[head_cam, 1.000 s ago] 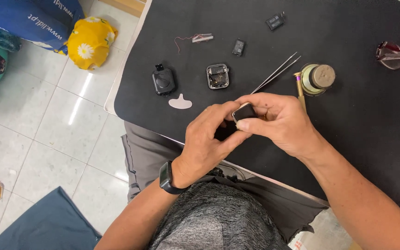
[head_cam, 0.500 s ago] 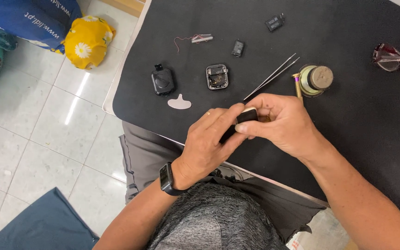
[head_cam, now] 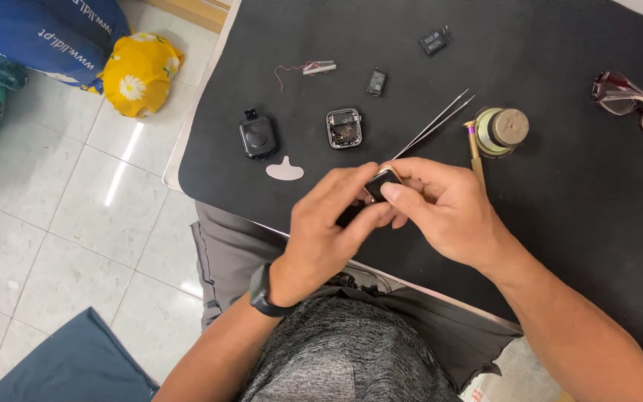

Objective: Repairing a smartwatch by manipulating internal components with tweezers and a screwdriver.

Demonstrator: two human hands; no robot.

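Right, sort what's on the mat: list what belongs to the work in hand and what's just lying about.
In hand:
left hand
right hand
small dark screen piece, held by both

Close by, the same kind of parts:
open watch case
tweezers
black back module
white pick

Lying about:
glasses
yellow flowered bag

Blue printed bag [head_cam: 39,33], top left.
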